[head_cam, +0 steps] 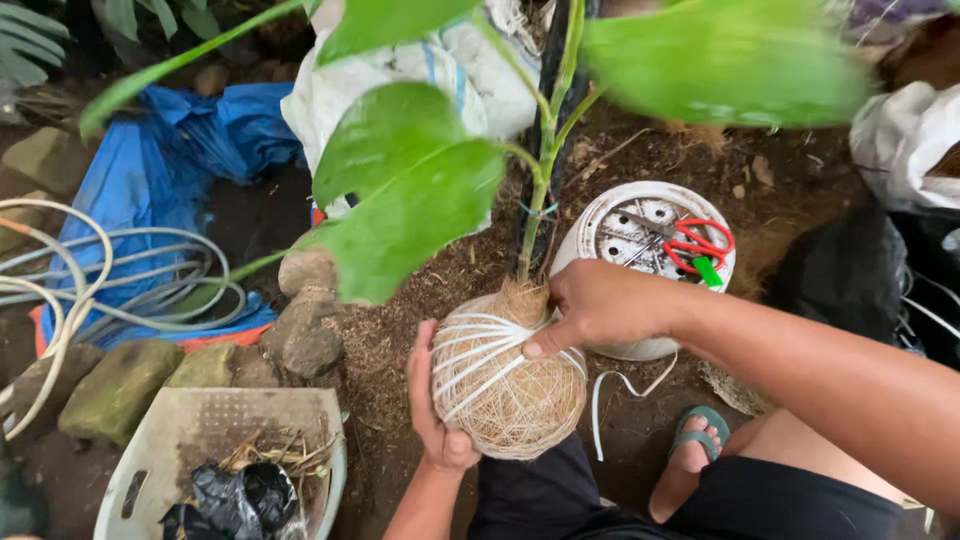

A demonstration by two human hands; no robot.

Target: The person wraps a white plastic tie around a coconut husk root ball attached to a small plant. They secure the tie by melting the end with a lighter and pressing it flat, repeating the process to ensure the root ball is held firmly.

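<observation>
Root ball (510, 395): rough fibrous coir, bound in smooth white plastic string (480, 345). Leaves (415, 190) glossy. Upturned pot (600, 225): white plastic.

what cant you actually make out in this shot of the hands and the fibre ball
- Head view: the far side of the fibre ball, and where the white string ends, are hidden by the ball and the right hand.
- The left hand fingers are behind the ball.
- The top leaves are blurred and cut off by the upper edge.
- The scissors blades are too small to read.

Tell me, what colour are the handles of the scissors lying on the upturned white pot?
Red: the scissors rest on the upturned white plastic pot, seen clearly in the head view.
</observation>
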